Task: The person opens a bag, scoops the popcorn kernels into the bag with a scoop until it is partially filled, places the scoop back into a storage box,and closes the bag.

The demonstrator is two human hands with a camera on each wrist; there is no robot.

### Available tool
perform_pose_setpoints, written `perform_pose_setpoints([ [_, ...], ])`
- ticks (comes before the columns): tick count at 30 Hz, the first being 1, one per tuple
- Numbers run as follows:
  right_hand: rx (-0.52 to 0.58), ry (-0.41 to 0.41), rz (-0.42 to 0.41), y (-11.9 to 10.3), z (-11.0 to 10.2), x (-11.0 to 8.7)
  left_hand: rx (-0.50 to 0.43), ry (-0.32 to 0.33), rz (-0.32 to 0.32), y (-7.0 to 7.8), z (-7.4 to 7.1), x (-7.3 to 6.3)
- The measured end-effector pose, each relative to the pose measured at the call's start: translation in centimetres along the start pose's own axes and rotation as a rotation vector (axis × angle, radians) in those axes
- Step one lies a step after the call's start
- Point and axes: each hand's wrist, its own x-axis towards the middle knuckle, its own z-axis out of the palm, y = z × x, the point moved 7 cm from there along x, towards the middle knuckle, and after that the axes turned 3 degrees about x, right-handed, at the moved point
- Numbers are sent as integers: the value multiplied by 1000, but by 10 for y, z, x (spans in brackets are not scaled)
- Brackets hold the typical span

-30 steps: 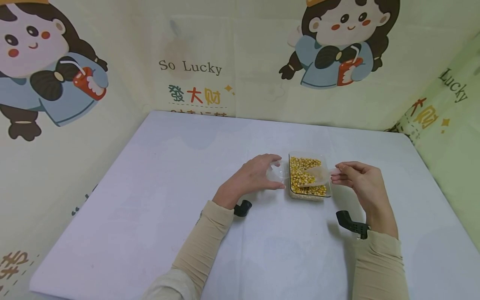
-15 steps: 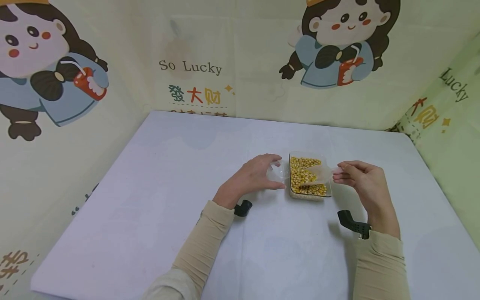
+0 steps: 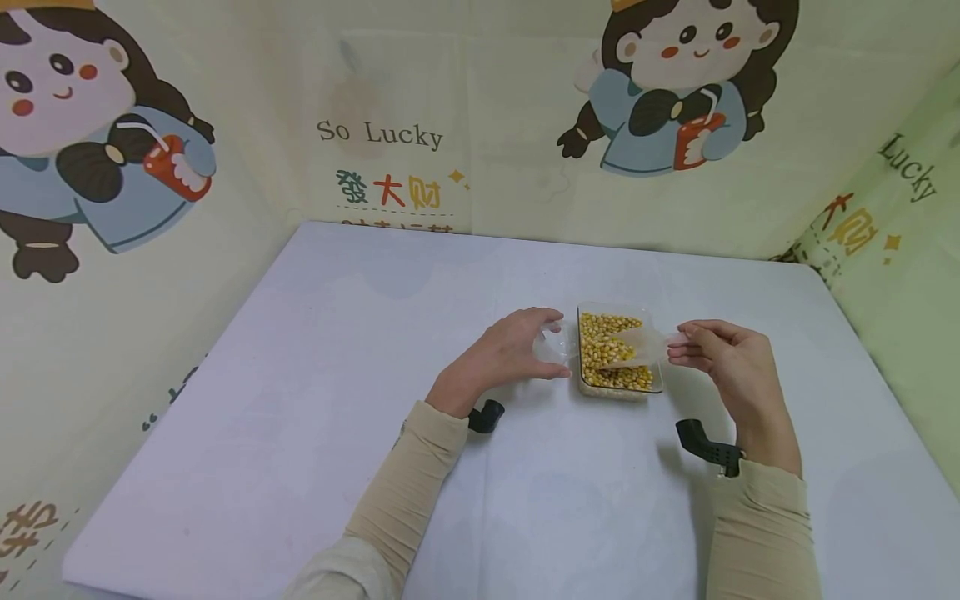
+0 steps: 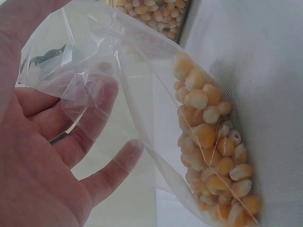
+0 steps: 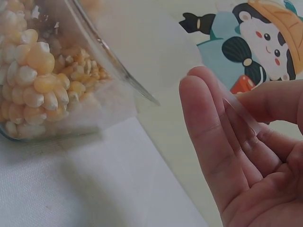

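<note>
In the head view, a clear plastic box point(image 3: 657, 389) of yellow corn kernels point(image 3: 600, 354) sits on the table. My right hand point(image 3: 723, 367), right of the box, pinches the handle of a translucent white scoop point(image 3: 642, 346). The scoop's blade lies among the kernels, its front edge partly buried. Left of the box, my left hand point(image 3: 510, 350) curves round a clear plastic bag point(image 3: 555, 343). In the left wrist view, the fingers spread the bag's upper part, their tips seen through the film. Corn kernels point(image 4: 213, 156) fill the bag's far end, beside the white tabletop.
The white-covered table point(image 3: 337, 350) stretches out around the box. Behind it hangs a printed cloth point(image 3: 517, 125) with cartoon figures and lettering, continuing along both sides. A black wrist-camera mount point(image 3: 708, 450) juts from the right wrist, and another mount point(image 3: 486, 417) from the left.
My right hand has shifted slightly right and away, drawing the scoop a little along the kernels. The left hand, the bag and the box have stayed in place.
</note>
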Motion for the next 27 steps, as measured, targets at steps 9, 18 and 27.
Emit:
perform_pose_setpoints([
  [9,28,-3,-10,-1,0,0,7,-9,-1,0,1,0],
  [18,38,-5,-5,0,-1,-1,-1,-5,7,-1,1,0],
  [27,75,-16,-17,-1,0,-1,-1,-9,-5,0,0,0],
])
